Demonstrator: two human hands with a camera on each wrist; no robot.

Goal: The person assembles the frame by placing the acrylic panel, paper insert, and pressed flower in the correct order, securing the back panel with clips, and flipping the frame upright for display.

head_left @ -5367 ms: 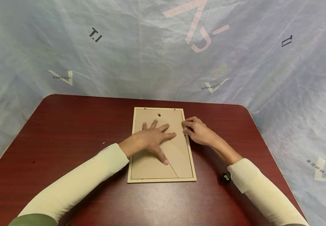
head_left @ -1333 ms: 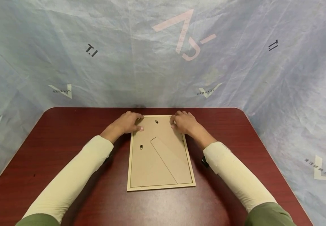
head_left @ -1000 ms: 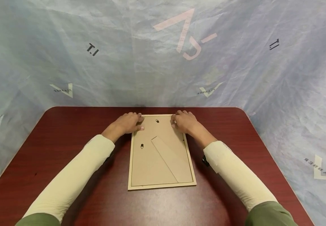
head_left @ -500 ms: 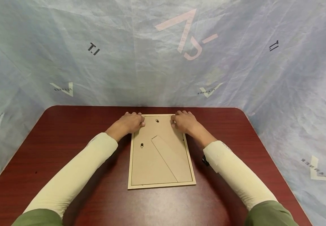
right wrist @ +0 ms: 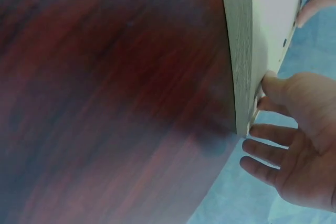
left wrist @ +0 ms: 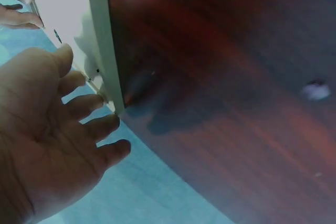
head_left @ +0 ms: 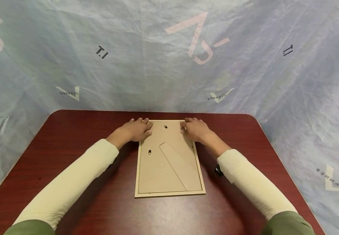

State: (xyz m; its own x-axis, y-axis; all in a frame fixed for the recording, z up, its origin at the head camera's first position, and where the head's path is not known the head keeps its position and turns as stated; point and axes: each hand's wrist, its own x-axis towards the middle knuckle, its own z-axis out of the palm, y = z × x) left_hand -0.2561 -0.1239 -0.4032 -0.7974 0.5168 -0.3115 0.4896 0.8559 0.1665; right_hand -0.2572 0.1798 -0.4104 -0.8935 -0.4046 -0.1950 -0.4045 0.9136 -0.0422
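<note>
Head view: the picture frame (head_left: 157, 169) lies back up on the red-brown table (head_left: 169, 215), its 2 dark hangers (head_left: 149, 151) near 12 and 10 o'clock; the left hand (head_left: 135, 130) rests at its 11 o'clock corner, the right hand (head_left: 197, 130) at its 1 o'clock corner. Left wrist view: fingers (left wrist: 102, 128) loosely extended at the frame's edge, unclenched. Right wrist view: thumb (right wrist: 277, 86) at the frame's back, other fingers extended, likewise ungrasping.
</note>
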